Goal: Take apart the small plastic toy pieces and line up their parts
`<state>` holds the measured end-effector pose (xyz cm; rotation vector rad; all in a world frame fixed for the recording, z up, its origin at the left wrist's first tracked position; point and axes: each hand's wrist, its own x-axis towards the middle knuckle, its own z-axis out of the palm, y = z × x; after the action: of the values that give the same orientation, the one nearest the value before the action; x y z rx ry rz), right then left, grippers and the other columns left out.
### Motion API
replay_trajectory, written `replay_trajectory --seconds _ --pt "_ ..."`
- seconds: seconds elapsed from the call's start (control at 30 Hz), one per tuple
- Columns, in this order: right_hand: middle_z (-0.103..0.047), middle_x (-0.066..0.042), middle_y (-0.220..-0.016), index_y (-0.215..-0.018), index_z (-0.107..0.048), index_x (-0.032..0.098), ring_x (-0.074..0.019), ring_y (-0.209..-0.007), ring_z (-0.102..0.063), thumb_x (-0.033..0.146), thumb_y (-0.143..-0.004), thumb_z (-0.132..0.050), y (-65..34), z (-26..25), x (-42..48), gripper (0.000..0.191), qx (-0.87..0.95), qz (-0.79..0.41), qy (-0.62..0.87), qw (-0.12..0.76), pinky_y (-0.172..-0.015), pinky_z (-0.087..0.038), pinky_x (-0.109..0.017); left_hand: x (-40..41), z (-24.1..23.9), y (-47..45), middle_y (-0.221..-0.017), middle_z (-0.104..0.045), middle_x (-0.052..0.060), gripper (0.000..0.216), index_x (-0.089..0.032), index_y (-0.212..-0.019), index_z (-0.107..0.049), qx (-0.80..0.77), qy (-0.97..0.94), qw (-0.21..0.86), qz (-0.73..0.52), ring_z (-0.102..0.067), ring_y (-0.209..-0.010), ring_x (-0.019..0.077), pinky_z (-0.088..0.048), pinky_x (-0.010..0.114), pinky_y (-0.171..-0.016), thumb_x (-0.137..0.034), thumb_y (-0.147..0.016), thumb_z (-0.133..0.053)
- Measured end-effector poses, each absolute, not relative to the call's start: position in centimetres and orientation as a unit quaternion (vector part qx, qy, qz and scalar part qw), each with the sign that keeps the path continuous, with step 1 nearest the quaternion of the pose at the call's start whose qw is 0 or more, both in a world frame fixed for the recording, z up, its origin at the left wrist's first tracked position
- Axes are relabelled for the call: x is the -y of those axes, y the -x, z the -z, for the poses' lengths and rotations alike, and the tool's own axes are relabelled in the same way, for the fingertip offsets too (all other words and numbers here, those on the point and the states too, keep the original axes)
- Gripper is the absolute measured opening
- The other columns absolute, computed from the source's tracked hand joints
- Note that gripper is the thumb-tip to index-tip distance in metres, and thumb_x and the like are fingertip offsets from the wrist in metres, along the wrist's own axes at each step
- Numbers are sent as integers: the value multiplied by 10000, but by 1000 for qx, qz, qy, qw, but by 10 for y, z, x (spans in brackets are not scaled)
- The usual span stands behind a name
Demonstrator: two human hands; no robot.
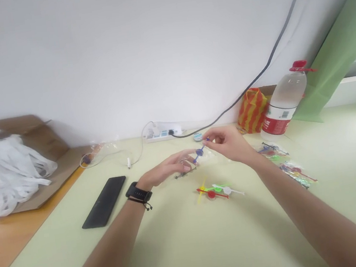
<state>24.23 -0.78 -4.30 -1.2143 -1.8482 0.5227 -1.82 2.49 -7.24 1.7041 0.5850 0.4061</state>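
Observation:
Both hands hover above a pale green table. My right hand pinches the top end of a small blue plastic stick toy. My left hand, with a black watch on its wrist, has its fingers closed around the lower end of the same blue toy, along with what looks like a clear wrapper. Just below the hands lie several loose toys of the same kind: red, white, green and yellow. A dark one lies under my left hand.
A black phone lies at the left. A water bottle and a red-and-yellow striped bag stand at the back right, with packets of coloured toys before them. A power strip with cables sits by the wall. Cardboard and white plastic strips are far left.

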Motion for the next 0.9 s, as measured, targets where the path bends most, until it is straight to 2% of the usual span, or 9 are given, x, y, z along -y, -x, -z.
replay_trajectory --seconds 0.13,0.33,0.47,0.57,0.63,0.7,0.8,0.9 --pt "-696 -26 -722 -968 -735 180 -115 -495 -463 437 -902 -628 -244 44 8 286 746 -227 479 404 -459 -344 -249 -23 69 17 -1305 -631 110 647 -301 -1540 -466 -253 -742 596 -175 -594 -1113 250 -448 387 -953 -329 -918 -643" --pt "-765 -70 -821 -1055 -756 179 -172 -617 -614 422 -921 -614 -246 43 11 312 766 -271 454 365 -498 -399 -253 -24 69 17 -1333 -618 109 672 -301 -1553 -447 -258 -743 593 -174 -576 -1186 270 -427 409 -1002 -332 -913 -651" --pt "-765 -65 -840 -1030 -756 185 -160 -595 -594 393 -933 -594 -249 40 11 281 766 -251 459 374 -494 -381 -255 -25 69 19 -1306 -635 98 643 -304 -1538 -469 -267 -746 587 -168 -583 -1141 248 -433 382 -970 -336 -920 -645" --pt "-744 -41 -782 -931 -742 187 -140 -555 -545 327 -931 -572 -257 43 5 220 766 -197 486 370 -504 -373 -260 -26 68 21 -1312 -641 109 639 -289 -1536 -473 -272 -744 585 -172 -588 -1102 243 -443 370 -929 -343 -921 -639" --pt "-740 -34 -778 -844 -724 191 -147 -587 -571 263 -905 -571 -265 50 -2 181 779 -181 503 326 -542 -405 -264 -26 67 23 -1322 -639 119 647 -277 -1544 -462 -276 -743 582 -181 -587 -1096 246 -449 365 -908 -353 -924 -632" --pt "-755 -42 -829 -805 -726 193 -170 -671 -633 198 -861 -587 -271 61 -7 150 812 -208 494 231 -604 -453 -273 -26 65 24 -1327 -637 125 648 -268 -1547 -460 -276 -744 579 -190 -587 -1090 246 -452 360 -897 -359 -926 -626" --pt "-772 -66 -936 -911 -766 194 -197 -771 -676 152 -821 -618 -269 78 -10 178 848 -273 443 98 -679 -495 -290 -25 65 24 -1323 -637 123 633 -265 -1535 -479 -272 -746 576 -195 -587 -1087 245 -453 360 -899 -362 -925 -620" --pt "-765 -70 -1014 -1071 -764 206 -197 -830 -686 162 -818 -651 -253 90 -8 280 854 -326 397 77 -705 -511 -276 -25 66 25 -1314 -637 119 619 -265 -1519 -502 -273 -745 576 -197 -585 -1107 251 -453 369 -921 -364 -921 -624"
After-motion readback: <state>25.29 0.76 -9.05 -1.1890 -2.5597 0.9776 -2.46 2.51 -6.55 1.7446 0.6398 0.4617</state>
